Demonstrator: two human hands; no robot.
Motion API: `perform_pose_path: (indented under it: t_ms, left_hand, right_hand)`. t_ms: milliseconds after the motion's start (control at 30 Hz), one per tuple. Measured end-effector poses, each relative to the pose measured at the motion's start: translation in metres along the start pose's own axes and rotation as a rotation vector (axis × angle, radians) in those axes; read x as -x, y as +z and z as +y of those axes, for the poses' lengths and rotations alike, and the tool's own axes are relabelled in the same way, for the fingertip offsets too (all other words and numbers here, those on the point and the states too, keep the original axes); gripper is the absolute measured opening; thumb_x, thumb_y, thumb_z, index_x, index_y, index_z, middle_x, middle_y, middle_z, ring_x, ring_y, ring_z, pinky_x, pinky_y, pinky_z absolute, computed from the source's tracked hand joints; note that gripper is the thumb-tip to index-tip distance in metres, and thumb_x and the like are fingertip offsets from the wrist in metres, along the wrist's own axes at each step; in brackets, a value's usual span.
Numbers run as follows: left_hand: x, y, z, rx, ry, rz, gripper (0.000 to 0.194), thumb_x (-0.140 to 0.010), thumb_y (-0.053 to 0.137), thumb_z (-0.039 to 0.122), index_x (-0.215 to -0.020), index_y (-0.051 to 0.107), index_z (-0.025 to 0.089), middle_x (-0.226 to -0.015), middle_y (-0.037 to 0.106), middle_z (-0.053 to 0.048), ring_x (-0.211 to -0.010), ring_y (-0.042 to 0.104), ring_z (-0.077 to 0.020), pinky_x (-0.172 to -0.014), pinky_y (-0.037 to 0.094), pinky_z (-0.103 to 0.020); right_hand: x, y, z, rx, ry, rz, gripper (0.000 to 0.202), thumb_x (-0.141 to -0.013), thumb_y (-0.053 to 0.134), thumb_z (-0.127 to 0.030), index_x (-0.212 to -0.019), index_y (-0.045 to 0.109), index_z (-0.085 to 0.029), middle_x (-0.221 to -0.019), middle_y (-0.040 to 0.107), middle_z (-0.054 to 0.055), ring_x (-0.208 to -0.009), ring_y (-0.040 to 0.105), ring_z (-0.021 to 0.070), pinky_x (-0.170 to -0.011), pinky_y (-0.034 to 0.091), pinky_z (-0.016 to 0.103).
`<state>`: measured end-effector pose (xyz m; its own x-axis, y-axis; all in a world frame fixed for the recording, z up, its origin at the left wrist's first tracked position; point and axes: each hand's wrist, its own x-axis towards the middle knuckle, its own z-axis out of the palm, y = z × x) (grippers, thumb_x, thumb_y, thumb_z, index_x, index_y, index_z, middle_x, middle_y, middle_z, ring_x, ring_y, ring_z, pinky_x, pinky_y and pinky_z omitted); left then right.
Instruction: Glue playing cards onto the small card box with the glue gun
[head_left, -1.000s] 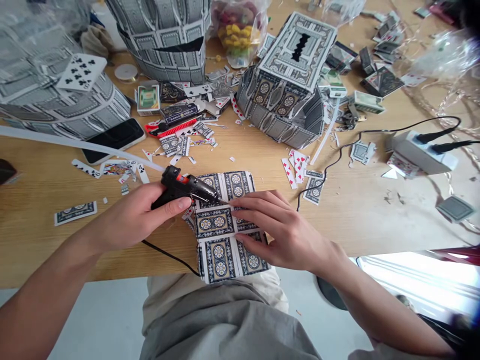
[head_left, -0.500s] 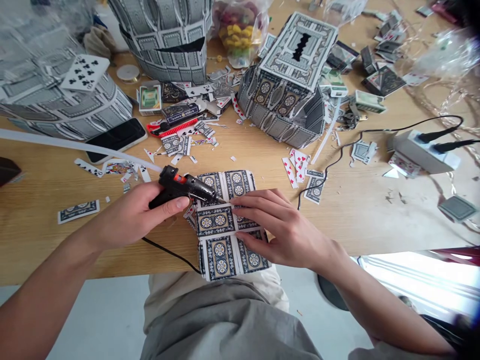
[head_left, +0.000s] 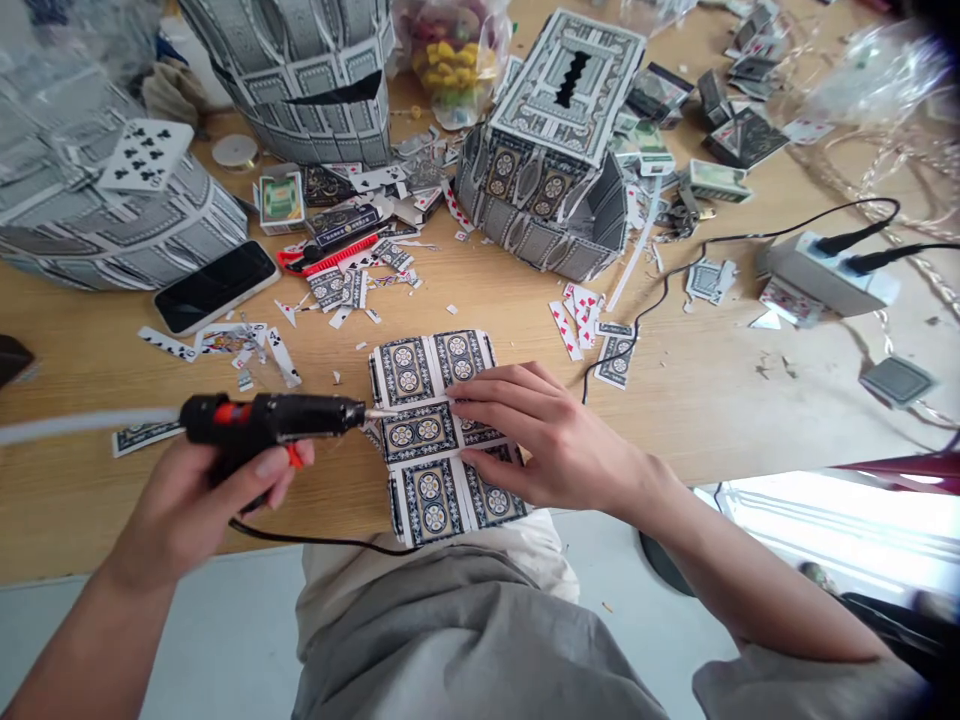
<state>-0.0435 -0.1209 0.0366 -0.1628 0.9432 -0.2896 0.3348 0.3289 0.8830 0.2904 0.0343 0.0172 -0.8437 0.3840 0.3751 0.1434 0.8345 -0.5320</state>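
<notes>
A black hot glue gun (head_left: 274,418) with a red trigger is gripped in my left hand (head_left: 202,495). Its metal nozzle points right and reaches the left part of a seam on a panel of playing cards (head_left: 420,435). The panel has dark blue backs with round wheel patterns and lies at the table's front edge. A pale glue stick (head_left: 97,422) runs out of the gun's rear. My right hand (head_left: 551,435) rests on the panel's right half, fingers stretched out and fingertips along the middle seam. Part of the panel is hidden beneath that hand.
A box-like card structure (head_left: 566,90) and large woven card pieces (head_left: 300,80) stand behind. A phone (head_left: 216,287), a red cutter (head_left: 330,255) and card scraps surround the panel. A power strip (head_left: 829,272) sits right, its black cable crossing the table.
My left hand has drawn the glue gun left and down, its nozzle passing from the panel's middle to its left part. My right hand stays on the panel.
</notes>
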Motion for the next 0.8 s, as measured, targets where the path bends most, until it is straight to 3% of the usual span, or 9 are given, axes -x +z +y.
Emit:
perform_pose_path:
  t_ms: [67,133,233,367,567,800]
  left_hand:
    - [0.021,0.013,-0.002,-0.092,0.038,0.091,0.025,-0.096,0.072,0.048,-0.105,0.077,0.026,-0.089,0.075,-0.004,-0.062,0.064,-0.0181,-0.056,0.054,-0.031]
    - [0.037,0.026,-0.003,-0.224,0.199,0.084,0.019,-0.093,0.074,0.038,-0.110,0.074,0.030,-0.100,0.077,-0.004,-0.081,0.073,-0.0234,-0.068,0.061,-0.033]
    - [0.049,0.041,-0.004,-0.410,0.473,0.017,0.028,-0.093,0.072,0.023,-0.119,0.067,0.031,-0.110,0.078,-0.005,-0.094,0.077,-0.0233,-0.079,0.063,-0.032]
    - [0.050,0.051,-0.009,-0.602,0.672,-0.025,0.039,-0.096,0.065,0.012,-0.132,0.061,0.024,-0.117,0.077,-0.010,-0.095,0.078,-0.0206,-0.077,0.060,-0.026]
    - [0.045,0.064,-0.007,-0.692,0.756,0.013,0.030,-0.104,0.052,0.012,-0.132,0.060,0.021,-0.117,0.075,-0.012,-0.092,0.075,-0.0197,-0.075,0.055,-0.026]
    - [0.041,0.070,-0.005,-0.715,0.791,0.063,0.024,-0.107,0.051,0.014,-0.127,0.061,0.020,-0.111,0.074,-0.010,-0.084,0.072,-0.0169,-0.071,0.051,-0.025]
  right_hand:
    - [0.000,0.000,0.001,-0.003,-0.004,0.002,0.032,-0.105,0.070,-0.030,-0.134,0.072,-0.018,-0.139,0.078,0.015,-0.129,0.072,0.0329,-0.103,0.059,0.053]
    - [0.000,0.000,0.001,-0.004,-0.010,0.002,0.032,-0.104,0.070,-0.029,-0.134,0.073,-0.017,-0.138,0.078,0.015,-0.129,0.071,0.0329,-0.103,0.059,0.053]
    - [0.001,-0.001,0.003,0.001,-0.024,-0.006,0.034,-0.104,0.071,-0.029,-0.135,0.073,-0.016,-0.139,0.077,0.016,-0.129,0.071,0.0332,-0.104,0.059,0.053]
    - [0.001,-0.002,0.003,0.004,-0.033,-0.019,0.034,-0.105,0.070,-0.030,-0.136,0.074,-0.018,-0.139,0.077,0.015,-0.129,0.071,0.0333,-0.105,0.058,0.054]
    - [0.001,-0.002,0.003,-0.012,-0.018,-0.021,0.033,-0.105,0.070,-0.031,-0.136,0.074,-0.021,-0.139,0.078,0.013,-0.129,0.071,0.0334,-0.103,0.057,0.055]
    - [0.001,-0.002,0.003,-0.004,-0.029,-0.007,0.031,-0.106,0.069,-0.032,-0.134,0.074,-0.019,-0.139,0.078,0.014,-0.129,0.071,0.0334,-0.103,0.058,0.054]
